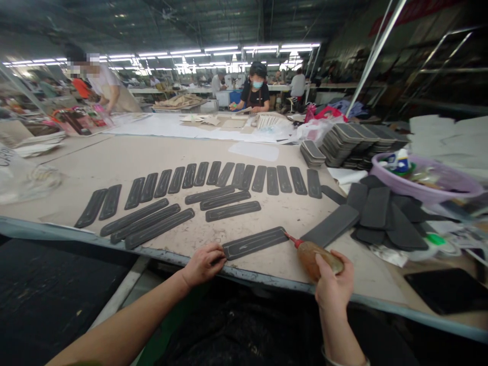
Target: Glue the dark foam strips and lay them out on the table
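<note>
My right hand [335,279] is wrapped round a brownish squeeze glue bottle [314,259]. Its red nozzle points left, and the tip is at the right end of a long dark grey strip [253,243] with rounded corners. A thin pale line runs along the inside of that strip's outline. At the strip's left end, by the table's front edge, the curled fingers of my left hand [206,263] are closed on it. Just right of the nozzle lies a plain dark panel [331,226]. Beyond the strip are several similar strips [232,211] with pale lines on them.
A curved row of short dark pieces [229,174] crosses the table. To the right lie a loose heap of dark panels [375,208], stacked panels [343,140], a purple basin [430,188] and a black flat device [450,290]. Co-workers [256,94] are beyond the table.
</note>
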`<state>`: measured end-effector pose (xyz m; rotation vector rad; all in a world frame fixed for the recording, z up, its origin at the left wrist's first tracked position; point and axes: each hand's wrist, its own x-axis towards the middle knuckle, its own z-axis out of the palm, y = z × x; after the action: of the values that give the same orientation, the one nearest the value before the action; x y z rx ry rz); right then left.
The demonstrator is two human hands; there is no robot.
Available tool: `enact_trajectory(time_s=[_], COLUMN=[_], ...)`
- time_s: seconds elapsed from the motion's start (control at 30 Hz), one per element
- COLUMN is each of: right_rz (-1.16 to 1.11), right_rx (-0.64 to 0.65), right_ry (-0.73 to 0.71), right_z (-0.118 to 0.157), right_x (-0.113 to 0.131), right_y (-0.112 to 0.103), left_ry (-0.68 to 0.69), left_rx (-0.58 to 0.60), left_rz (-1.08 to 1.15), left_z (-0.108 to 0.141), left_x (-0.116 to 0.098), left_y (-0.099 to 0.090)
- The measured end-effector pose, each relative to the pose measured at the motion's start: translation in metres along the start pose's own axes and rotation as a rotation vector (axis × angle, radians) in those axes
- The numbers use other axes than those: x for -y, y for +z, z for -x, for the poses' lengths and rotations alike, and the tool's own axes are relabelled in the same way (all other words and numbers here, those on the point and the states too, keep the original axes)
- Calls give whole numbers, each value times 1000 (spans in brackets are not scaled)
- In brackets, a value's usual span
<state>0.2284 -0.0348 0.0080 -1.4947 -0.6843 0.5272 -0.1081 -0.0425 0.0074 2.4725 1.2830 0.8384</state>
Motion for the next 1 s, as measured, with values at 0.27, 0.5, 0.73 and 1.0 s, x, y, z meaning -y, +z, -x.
enact_trajectory(time_s=[0.27,0.5,0.73,1.0], right_rz=[-94,-380,-477,-587], right_rx=[38,151,44,45], right_ry=[60,298,318,366], right_z=[7,14,-1,1], right_x=[2,12,7,19], right_y=[-8,-6,-20,-26], left_ry=[-10,-18,35,24], left_rx=[-20,21,119,228], left_rz=[11,-3,-184,-293], left_z=[1,-1,-19,-24], left_x=[0,-3,11,64], left_y=[1,-3,-33,-70])
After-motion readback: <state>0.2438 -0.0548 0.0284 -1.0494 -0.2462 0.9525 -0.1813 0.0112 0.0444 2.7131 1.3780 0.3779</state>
